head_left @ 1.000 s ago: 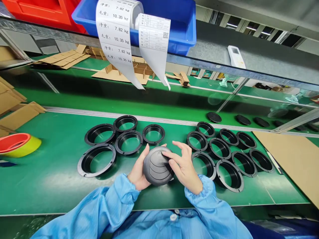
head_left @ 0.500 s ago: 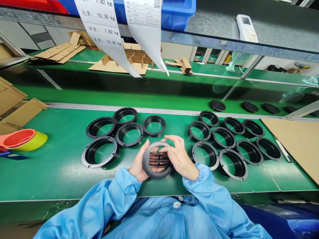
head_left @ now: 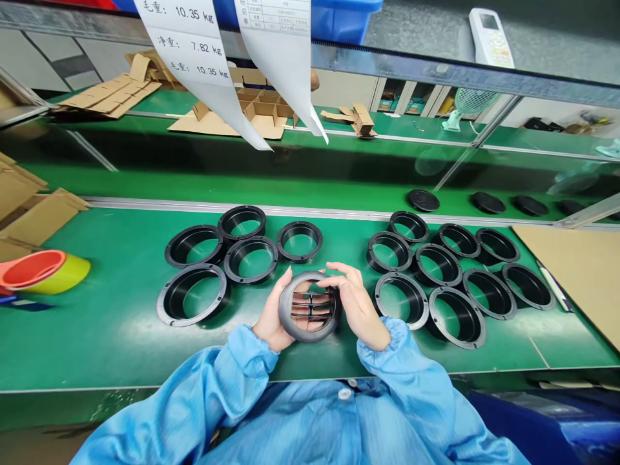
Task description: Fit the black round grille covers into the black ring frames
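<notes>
The round black vent (head_left: 310,316) was found between the two hands, over the near part of the table (head_left: 121,349). The left hand (head_left: 272,318) was clamped on it, thumb along the rim, fingers spread behind and visible through the slats. The right hand (head_left: 359,310) had its fingers bent and slightly apart at the upper right rim; whether it gripped could not be told.

The part was judged light, stiff and somewhat slick. The thin slats were judged fragile, the broad outer rim the sound place to hold.

One black ring (head_left: 237,261) stood near, beyond the left fingertips; another ring (head_left: 417,302) sat just right of the right knuckles. The front edge ran below both wrists. The widest stretch of green surface lay left of the left fingers.
</notes>
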The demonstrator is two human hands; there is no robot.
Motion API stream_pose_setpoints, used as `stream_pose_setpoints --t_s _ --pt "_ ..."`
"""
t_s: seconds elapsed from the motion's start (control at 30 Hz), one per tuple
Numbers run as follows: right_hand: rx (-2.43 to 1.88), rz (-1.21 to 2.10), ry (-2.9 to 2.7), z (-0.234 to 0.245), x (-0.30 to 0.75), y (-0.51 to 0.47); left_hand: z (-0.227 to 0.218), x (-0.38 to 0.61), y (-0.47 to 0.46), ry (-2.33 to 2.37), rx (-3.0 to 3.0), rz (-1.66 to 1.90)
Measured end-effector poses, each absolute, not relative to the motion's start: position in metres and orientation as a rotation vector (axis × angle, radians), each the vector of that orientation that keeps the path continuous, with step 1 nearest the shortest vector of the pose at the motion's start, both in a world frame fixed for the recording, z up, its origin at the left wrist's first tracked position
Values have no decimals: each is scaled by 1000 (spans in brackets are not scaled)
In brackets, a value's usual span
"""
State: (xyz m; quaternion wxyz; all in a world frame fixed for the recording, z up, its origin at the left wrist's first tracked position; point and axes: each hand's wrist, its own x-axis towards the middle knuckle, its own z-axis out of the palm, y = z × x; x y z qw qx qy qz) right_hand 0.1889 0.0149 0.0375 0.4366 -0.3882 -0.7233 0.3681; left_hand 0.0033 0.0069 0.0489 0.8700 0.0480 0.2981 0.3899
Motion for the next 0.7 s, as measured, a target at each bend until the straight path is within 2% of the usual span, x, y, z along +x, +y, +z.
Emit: stream_pose_setpoints --t_s 0.57,0.7 --pt "-1005 950 -1799 33 199 0 43 2 9 718 95 779" --pt "-1025 778 -1932 32 195 -8 43 3 9 721 68 789"
